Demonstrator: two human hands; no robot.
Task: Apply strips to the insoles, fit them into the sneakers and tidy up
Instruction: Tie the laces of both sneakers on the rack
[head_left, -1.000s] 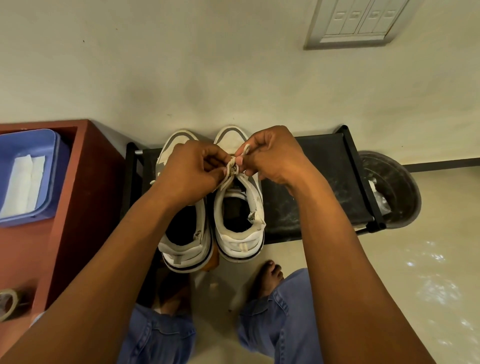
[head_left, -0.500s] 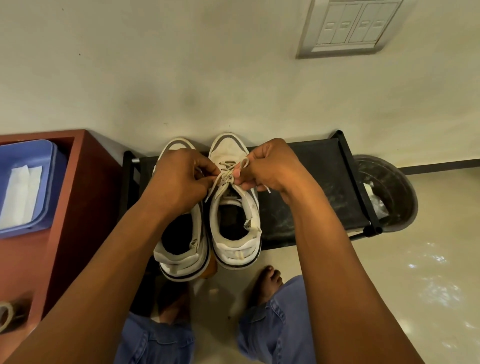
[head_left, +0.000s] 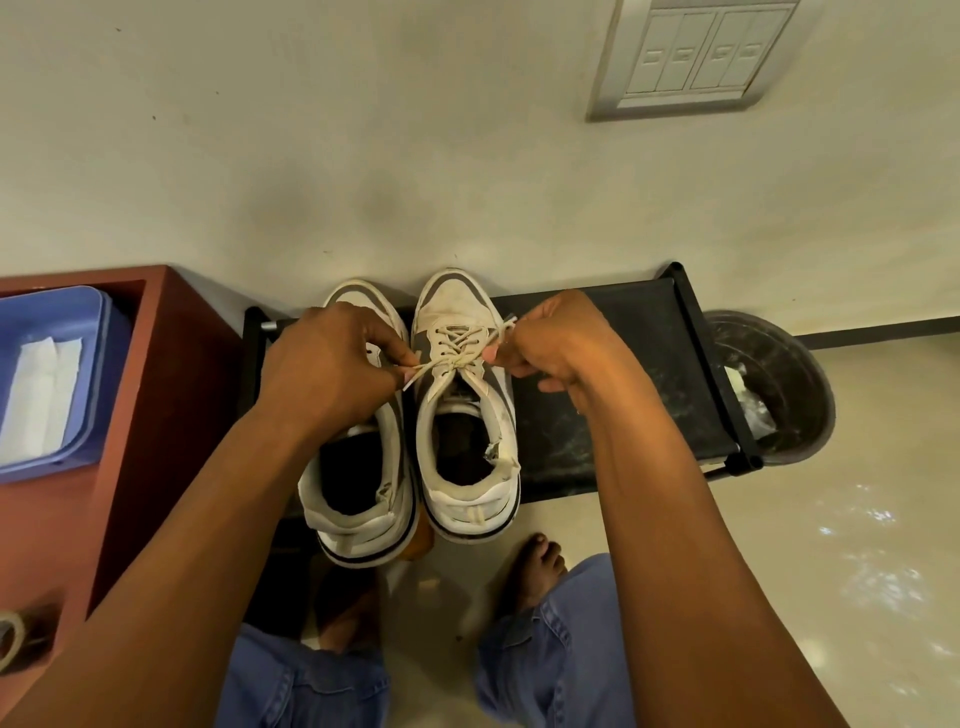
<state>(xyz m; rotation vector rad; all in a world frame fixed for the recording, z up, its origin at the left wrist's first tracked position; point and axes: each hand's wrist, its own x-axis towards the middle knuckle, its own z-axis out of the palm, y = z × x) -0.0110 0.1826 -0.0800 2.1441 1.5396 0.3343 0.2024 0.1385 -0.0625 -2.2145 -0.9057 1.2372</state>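
Two white and grey sneakers sit side by side on a low black shelf (head_left: 613, 415) against the wall, toes pointing at the wall. The left hand (head_left: 332, 364) and the right hand (head_left: 556, 343) are both over the right sneaker (head_left: 467, 452). Each hand's fingers are pinched tight on one end of the lace (head_left: 460, 356), and the two ends cross over the tongue, right between the hands. The lace is pulled straight out to each side. The left sneaker (head_left: 358, 493) is just under and behind the left hand, with its heel hanging over the shelf edge. Both sneakers look dark inside, so the insoles cannot be made out.

Off to the left of the left hand stands a reddish table (head_left: 130, 415) with a blue tray (head_left: 98, 374) on it, and white strips (head_left: 41, 395) lie in the tray. Off to the right of the right hand, past the shelf end, is a dark round bin (head_left: 789, 384) on the floor. Bare feet and blue jeans show below the hands.
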